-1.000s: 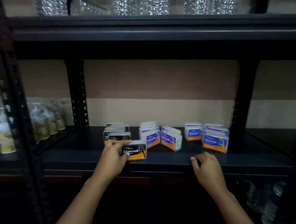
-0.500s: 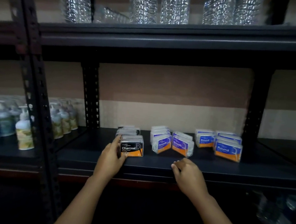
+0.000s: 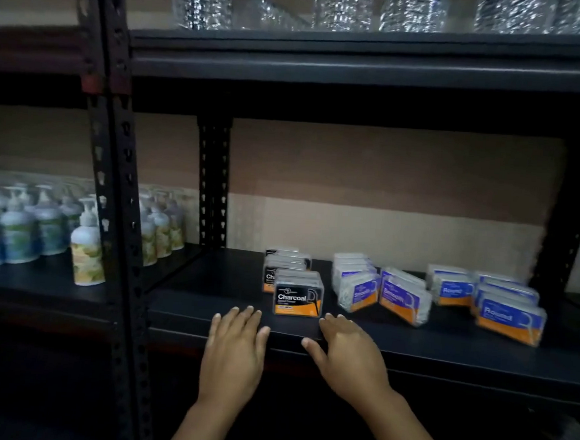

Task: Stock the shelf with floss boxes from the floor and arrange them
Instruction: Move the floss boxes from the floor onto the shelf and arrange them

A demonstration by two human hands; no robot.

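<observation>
On shelf front: Charcoal floss box point(image 3: 298, 293), upright.
I am resting left hand point(image 3: 235, 350) and right hand point(image 3: 348, 352) empty, fingers relaxed; box probably light, slick; take by sides.

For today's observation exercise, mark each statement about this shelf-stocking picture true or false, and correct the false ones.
1. The left hand grips the front Charcoal box. False: it lies flat on the shelf edge, apart from the box.
2. The Round boxes stand at the right end of the floss rows. True.
3. The right hand holds a Smooth box. False: it holds nothing and rests at the shelf edge.
4. Pump bottles stand in the bay to the left. True.
5. The shelf above holds floss boxes. False: clear plastic bottles stand there.
</observation>
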